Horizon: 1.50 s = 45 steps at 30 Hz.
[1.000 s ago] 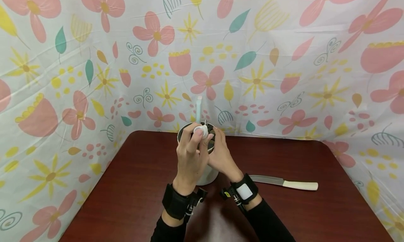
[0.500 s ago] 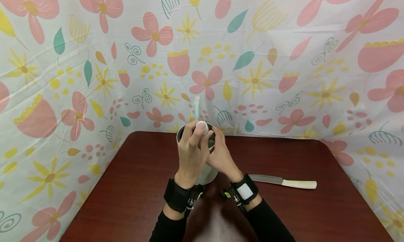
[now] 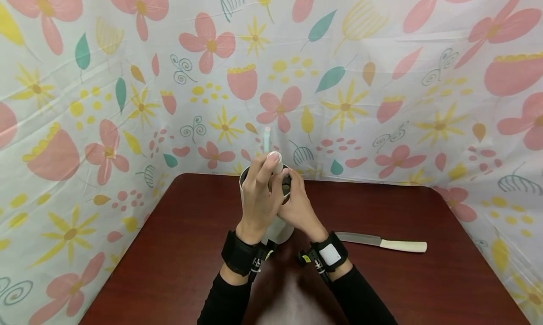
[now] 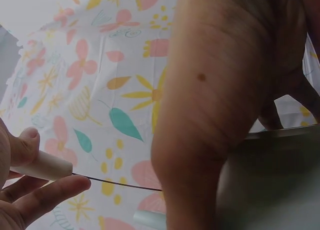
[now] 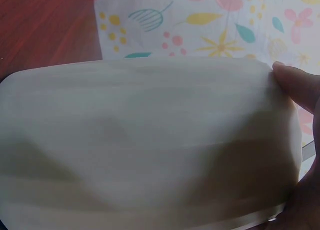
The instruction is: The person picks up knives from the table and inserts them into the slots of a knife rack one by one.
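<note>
A white rounded utensil holder (image 3: 281,231) stands upright on the table, dark inside its round mouth. My right hand (image 3: 300,209) grips it at the near right of its rim; in the right wrist view the holder's pale wall (image 5: 150,125) fills the picture, with a digit (image 5: 295,84) at the rim's edge. Over the mouth, my left hand (image 3: 260,193) holds a white round handle (image 4: 47,166) between thumb and fingers. From this handle runs a thin dark shaft, or a blade seen edge-on, (image 4: 117,182); its far end is hidden. A light-blue handle (image 3: 267,139) sticks up behind the fingers.
To the right of the holder, a knife with a cream handle (image 3: 403,246) lies flat, its blade pointing left towards my right wrist. The dark red-brown table (image 3: 178,249) ends at a flowered cloth (image 3: 348,47) hung behind and at both sides.
My left hand has risen a little with the white handle, whose end is now higher above the holder's mouth. My right hand keeps its grip on the holder.
</note>
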Tool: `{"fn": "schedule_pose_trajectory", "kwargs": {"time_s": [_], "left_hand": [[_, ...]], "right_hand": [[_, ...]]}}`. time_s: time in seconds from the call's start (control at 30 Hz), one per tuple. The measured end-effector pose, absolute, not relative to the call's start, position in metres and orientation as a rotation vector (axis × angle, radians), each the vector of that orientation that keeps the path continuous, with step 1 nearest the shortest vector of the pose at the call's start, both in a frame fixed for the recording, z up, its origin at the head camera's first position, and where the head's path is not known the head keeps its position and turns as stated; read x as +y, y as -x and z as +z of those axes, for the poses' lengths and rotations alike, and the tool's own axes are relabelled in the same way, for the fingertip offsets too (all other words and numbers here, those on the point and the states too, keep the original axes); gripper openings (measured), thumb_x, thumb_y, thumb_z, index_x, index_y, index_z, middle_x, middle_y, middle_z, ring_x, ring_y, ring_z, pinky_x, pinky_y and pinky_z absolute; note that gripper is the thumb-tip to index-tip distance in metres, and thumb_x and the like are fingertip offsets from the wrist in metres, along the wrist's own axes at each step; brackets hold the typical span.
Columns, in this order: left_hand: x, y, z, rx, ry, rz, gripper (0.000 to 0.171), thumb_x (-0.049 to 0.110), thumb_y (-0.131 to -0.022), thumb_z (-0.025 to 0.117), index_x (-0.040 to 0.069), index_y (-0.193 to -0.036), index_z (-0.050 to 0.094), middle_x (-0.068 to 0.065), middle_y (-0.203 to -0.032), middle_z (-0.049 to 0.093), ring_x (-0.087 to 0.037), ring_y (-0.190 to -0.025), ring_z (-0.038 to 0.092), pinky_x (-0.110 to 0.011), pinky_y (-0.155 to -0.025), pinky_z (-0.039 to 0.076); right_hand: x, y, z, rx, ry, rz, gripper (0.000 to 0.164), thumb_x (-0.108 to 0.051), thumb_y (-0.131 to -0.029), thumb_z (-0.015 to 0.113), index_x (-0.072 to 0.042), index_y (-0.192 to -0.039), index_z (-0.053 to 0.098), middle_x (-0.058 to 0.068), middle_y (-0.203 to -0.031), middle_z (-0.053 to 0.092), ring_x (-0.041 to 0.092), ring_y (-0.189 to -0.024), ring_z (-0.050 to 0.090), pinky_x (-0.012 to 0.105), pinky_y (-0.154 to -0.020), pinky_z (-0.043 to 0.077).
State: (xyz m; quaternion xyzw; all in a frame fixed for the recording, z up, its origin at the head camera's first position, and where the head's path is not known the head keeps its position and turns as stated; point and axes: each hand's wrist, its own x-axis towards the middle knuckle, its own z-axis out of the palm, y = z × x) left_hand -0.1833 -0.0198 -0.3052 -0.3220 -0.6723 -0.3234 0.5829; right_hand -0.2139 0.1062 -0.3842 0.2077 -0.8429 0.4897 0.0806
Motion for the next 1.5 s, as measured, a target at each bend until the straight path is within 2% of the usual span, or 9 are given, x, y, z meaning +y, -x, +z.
{"fn": "schedule_pose_trajectory", "kwargs": {"time_s": [0.2,0.53,0.67,0.77,0.87,0.97,1.17,1.23,1.5], "left_hand": [[-0.021,0.184,-0.306,-1.589,0.774,-0.755,0.104,-0.008,-0.084,0.075,0.036,-0.160,0.019,-0.021,-0.114,0.060,-0.023,-0.078,0.053,-0.033,-0.065,0.044],[-0.022,0.190,-0.300,-1.591,0.779,-0.765,0.084,-0.008,-0.085,0.075,0.023,-0.150,0.030,-0.022,-0.111,0.061,-0.027,-0.083,0.060,-0.033,-0.065,0.051],[-0.023,0.192,-0.296,-1.605,0.795,-0.751,0.092,-0.007,-0.086,0.074,0.027,-0.156,0.025,-0.022,-0.115,0.061,-0.027,-0.089,0.060,-0.032,-0.067,0.048],[-0.023,0.193,-0.293,-1.626,0.807,-0.750,0.089,-0.004,-0.090,0.072,0.028,-0.157,0.023,-0.022,-0.118,0.061,-0.027,-0.094,0.060,-0.032,-0.068,0.046],[-0.023,0.193,-0.292,-1.644,0.828,-0.754,0.074,0.000,-0.094,0.068,0.022,-0.153,0.028,-0.022,-0.119,0.062,-0.027,-0.095,0.061,-0.032,-0.069,0.047],[-0.023,0.194,-0.290,-1.657,0.845,-0.752,0.067,0.001,-0.096,0.067,0.018,-0.150,0.031,-0.021,-0.117,0.062,-0.027,-0.095,0.061,-0.033,-0.069,0.048],[-0.024,0.197,-0.288,-1.675,0.843,-0.757,0.075,-0.001,-0.093,0.070,0.020,-0.152,0.030,-0.021,-0.116,0.062,-0.025,-0.088,0.055,-0.033,-0.066,0.043],[-0.025,0.198,-0.287,-1.684,0.851,-0.763,0.074,-0.001,-0.093,0.070,0.020,-0.152,0.031,-0.021,-0.116,0.063,-0.024,-0.088,0.054,-0.033,-0.068,0.042],[-0.025,0.205,-0.285,-1.725,0.869,-0.789,0.065,0.004,-0.095,0.068,0.014,-0.149,0.033,-0.022,-0.122,0.063,-0.027,-0.098,0.059,-0.036,-0.076,0.046]], "right_hand": [[0.105,0.213,-0.385,-2.526,-0.606,1.474,0.102,-0.029,-0.088,0.074,-0.006,-0.163,0.008,0.020,-0.168,0.008,0.040,-0.154,0.021,0.059,-0.107,0.044],[0.104,0.214,-0.382,-2.530,-0.599,1.473,0.103,-0.030,-0.088,0.074,-0.010,-0.163,0.006,0.018,-0.169,0.008,0.039,-0.150,0.028,0.053,-0.098,0.051],[0.105,0.215,-0.380,-2.543,-0.580,1.466,0.103,-0.030,-0.090,0.074,-0.012,-0.164,0.005,0.017,-0.169,0.008,0.034,-0.128,0.052,0.044,-0.090,0.054],[0.105,0.214,-0.381,-2.545,-0.579,1.470,0.102,-0.029,-0.090,0.074,-0.011,-0.164,0.005,0.017,-0.169,0.007,0.027,-0.101,0.061,0.036,-0.082,0.054],[0.104,0.213,-0.382,-2.533,-0.601,1.467,0.102,-0.028,-0.090,0.074,-0.010,-0.163,0.006,0.019,-0.169,0.007,0.028,-0.102,0.060,0.035,-0.081,0.053],[0.105,0.212,-0.383,-2.516,-0.622,1.466,0.103,-0.027,-0.090,0.075,-0.009,-0.163,0.006,0.021,-0.168,0.007,0.034,-0.121,0.054,0.040,-0.084,0.052],[0.105,0.211,-0.386,-2.499,-0.629,1.475,0.106,-0.032,-0.088,0.078,-0.010,-0.163,0.007,0.020,-0.169,0.005,0.042,-0.151,0.028,0.060,-0.107,0.043],[0.105,0.212,-0.387,-2.485,-0.639,1.461,0.106,-0.032,-0.088,0.079,-0.007,-0.163,0.008,0.021,-0.169,0.006,0.042,-0.154,0.021,0.063,-0.111,0.039],[0.103,0.210,-0.385,-2.493,-0.616,1.479,0.109,-0.033,-0.087,0.081,-0.006,-0.163,0.008,0.020,-0.169,0.004,0.042,-0.155,0.018,0.064,-0.111,0.040]]}}
